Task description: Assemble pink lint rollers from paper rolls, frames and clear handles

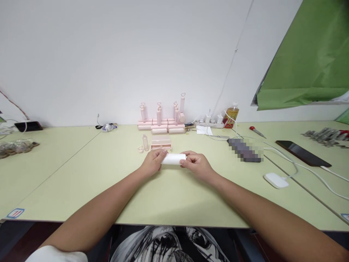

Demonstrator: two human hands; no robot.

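Observation:
A white lint roll (173, 159) lies sideways between my hands, a little above the table. My left hand (153, 161) is closed around its left end, thumb on top. At its right end, my right hand (198, 164) grips with thumb and bent fingers. Just behind the roll sits an open pink case (161, 144), its lower part partly hidden by my left hand. A clear pink tube-shaped handle (145, 142) stands to the left of the case. Beside that handle lies a small pink heart-shaped loop piece (140, 149).
Several closed pink lint roller cases (159, 128) are stacked by the wall, with pink handles upright on them. To the right are a power strip (211, 123), a drink bottle (231, 115), a red-handled screwdriver (257, 131), a phone (303, 153), a white charger (276, 180) and cables.

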